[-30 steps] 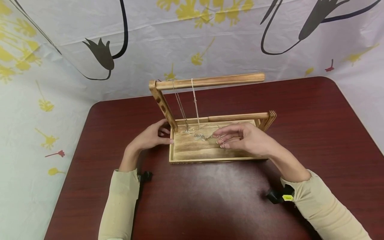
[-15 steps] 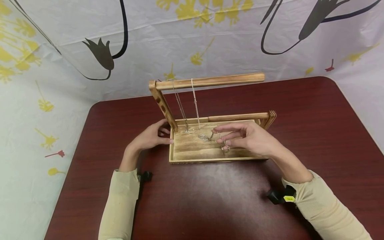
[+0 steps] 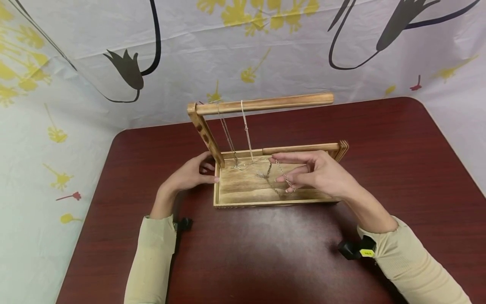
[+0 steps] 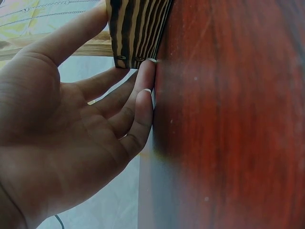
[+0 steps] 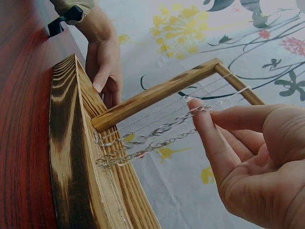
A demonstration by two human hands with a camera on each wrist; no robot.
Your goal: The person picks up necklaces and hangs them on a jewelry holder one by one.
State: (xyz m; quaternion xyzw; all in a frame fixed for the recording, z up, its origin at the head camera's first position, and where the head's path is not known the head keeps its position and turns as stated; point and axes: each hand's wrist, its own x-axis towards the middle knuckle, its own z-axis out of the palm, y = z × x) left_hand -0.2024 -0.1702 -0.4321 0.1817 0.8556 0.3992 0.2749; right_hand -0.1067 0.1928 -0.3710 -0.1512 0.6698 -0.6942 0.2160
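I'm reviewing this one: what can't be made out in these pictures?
Head: part of the right end of the tray, covered by the right hand.
Left wrist: most of the tray, cut off by the top edge.
Right wrist: the right hand's wrist, cut off by the frame's edge.
Right wrist: any clasp on the held chain, too small to tell.
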